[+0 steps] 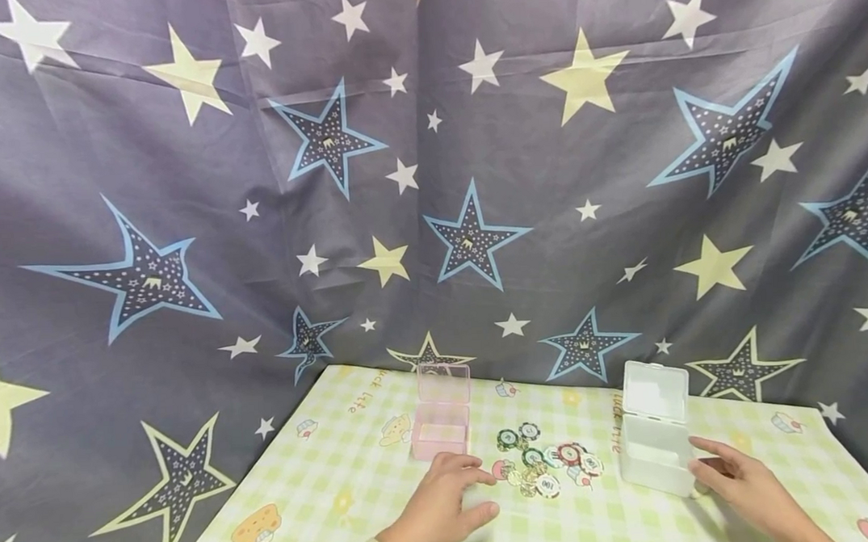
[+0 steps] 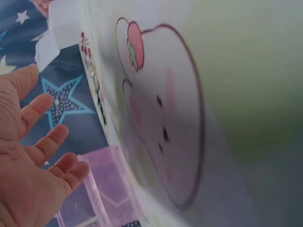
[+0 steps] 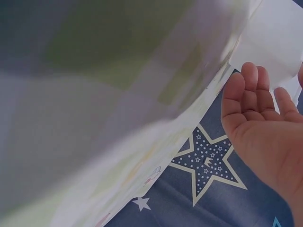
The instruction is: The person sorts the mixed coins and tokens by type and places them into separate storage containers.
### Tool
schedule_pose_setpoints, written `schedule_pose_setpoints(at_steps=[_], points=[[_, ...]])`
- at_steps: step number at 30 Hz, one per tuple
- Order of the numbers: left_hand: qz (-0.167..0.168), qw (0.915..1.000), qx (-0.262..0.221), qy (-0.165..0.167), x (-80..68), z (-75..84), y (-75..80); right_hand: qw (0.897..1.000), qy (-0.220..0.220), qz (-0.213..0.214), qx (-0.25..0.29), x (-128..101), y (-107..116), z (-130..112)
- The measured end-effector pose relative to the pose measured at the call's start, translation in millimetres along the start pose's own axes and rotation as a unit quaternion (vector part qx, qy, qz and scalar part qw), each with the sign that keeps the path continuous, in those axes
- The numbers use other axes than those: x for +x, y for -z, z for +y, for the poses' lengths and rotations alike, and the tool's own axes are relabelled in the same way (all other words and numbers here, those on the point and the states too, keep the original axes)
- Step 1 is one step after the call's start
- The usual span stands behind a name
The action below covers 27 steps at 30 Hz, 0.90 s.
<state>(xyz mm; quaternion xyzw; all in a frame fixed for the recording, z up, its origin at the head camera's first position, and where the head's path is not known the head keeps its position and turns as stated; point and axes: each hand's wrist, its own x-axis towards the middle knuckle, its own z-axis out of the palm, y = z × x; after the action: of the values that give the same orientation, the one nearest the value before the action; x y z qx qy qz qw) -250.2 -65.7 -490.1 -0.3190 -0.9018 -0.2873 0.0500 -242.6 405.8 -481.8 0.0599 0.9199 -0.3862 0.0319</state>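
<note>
A loose pile of poker chips point(image 1: 547, 486) in green, red, black and white lies mid-table. My left hand point(image 1: 444, 503) hovers just left of the pile, fingers spread and holding nothing. Beyond its fingertips stands a see-through pink box point(image 1: 441, 439) with its lid raised; the left wrist view also has this pink box point(image 2: 109, 182) below the fingers. On the right, a white box point(image 1: 656, 455) has its lid tipped back. My right hand point(image 1: 741, 484) is at that box's right side, fingers loosely bent; whether the fingertips touch the wall I cannot tell.
A green-and-white checked tablecloth point(image 1: 326, 462) with cartoon prints covers the table. Behind it hangs a dark grey curtain point(image 1: 522, 299) with stars, meeting the table's back and left edges. The chips lie between the two boxes.
</note>
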Motion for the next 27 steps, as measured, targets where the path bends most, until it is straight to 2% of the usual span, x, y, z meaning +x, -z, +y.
schedule_pose_setpoints(at_steps=[8,16,18,23,27], points=[[-0.019,0.9993,0.031,-0.004,23.4,7.5,-24.6,0.998,-0.009,-0.014,0.054,5,-4,1],[-0.04,0.9978,0.038,0.037,51.1,16.9,-46.0,0.995,-0.028,-0.042,0.088,8,1,7],[-0.04,0.9972,0.047,0.044,57.5,18.8,-49.7,0.993,-0.038,-0.051,0.101,8,2,9],[-0.041,0.995,0.082,0.04,68.5,22.0,-52.3,0.99,-0.024,-0.057,0.128,7,0,16],[-0.05,0.9931,0.101,0.032,75.1,17.2,-58.3,0.987,-0.016,-0.068,0.144,7,1,18]])
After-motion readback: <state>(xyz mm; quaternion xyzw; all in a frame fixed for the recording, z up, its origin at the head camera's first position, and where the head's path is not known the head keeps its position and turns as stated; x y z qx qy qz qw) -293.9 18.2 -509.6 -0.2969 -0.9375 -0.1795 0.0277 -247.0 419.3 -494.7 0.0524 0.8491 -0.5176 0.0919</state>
